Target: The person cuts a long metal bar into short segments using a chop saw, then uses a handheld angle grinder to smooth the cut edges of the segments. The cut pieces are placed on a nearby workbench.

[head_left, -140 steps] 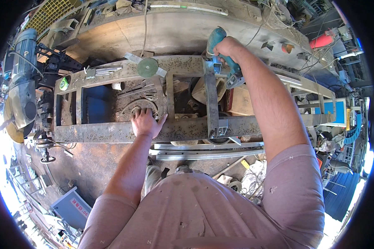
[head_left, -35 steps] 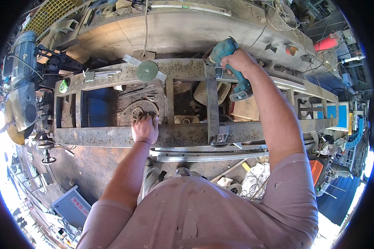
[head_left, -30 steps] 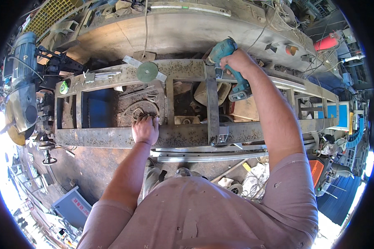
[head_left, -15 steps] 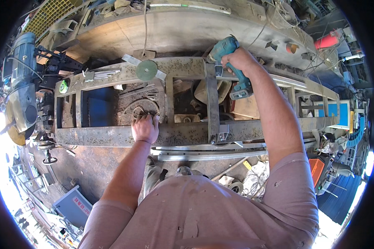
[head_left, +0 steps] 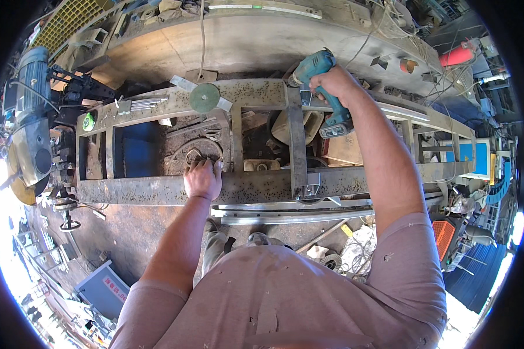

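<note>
My right hand (head_left: 333, 85) grips the handle of a teal cordless drill (head_left: 315, 65). Its front end points left and down at the far rail of a metal frame (head_left: 262, 187), by the end of a crossbar (head_left: 297, 136). What sits in the drill's nose is too small to make out. On the near rail rests my left hand (head_left: 202, 179), its fingers curled over the inner edge, their tips partly hidden. A round green disc (head_left: 205, 98) lies on the far rail over a flat metal strip (head_left: 183, 83). Small metal brackets (head_left: 312, 184) sit beside the crossbar's near end.
Left of the frame stands a cut-off saw with a blue motor (head_left: 35, 72). Thin rods (head_left: 148, 103) and a green tape measure (head_left: 88, 121) lie on the far rail. Long metal bars (head_left: 291, 218) run below the near rail. A cable (head_left: 203, 41) hangs behind the frame.
The battery end of the drill has shifted very slightly to the left. Both hands keep their places.
</note>
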Demonstrator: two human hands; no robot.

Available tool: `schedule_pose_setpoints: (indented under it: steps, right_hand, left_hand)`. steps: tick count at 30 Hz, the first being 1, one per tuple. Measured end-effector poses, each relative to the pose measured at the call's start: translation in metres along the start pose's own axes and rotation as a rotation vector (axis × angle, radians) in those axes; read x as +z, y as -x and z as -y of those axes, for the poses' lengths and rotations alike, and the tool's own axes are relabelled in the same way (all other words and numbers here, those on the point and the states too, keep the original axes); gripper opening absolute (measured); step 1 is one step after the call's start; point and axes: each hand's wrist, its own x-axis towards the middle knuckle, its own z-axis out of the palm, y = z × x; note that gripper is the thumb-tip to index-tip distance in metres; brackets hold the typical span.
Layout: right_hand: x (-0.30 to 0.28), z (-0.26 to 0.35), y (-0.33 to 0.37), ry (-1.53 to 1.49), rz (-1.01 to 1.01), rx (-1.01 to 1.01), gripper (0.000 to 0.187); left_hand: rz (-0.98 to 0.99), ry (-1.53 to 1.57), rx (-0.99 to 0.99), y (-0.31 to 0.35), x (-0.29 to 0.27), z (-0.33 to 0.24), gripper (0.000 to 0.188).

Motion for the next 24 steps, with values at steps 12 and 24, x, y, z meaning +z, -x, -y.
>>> schedule_pose_setpoints:
  steps: [12, 24]
  right_hand:
    - [0.004, 0.010, 0.001, 0.112, 0.010, -0.029, 0.012]
    - [0.014, 0.046, -0.009, 0.108, 0.030, 0.124, 0.003]
  left_hand:
    - [0.021, -0.014, -0.012, 0.000, -0.003, -0.002, 0.046]
    - [0.036, -0.009, -0.025, 0.000, -0.002, -0.002, 0.046]
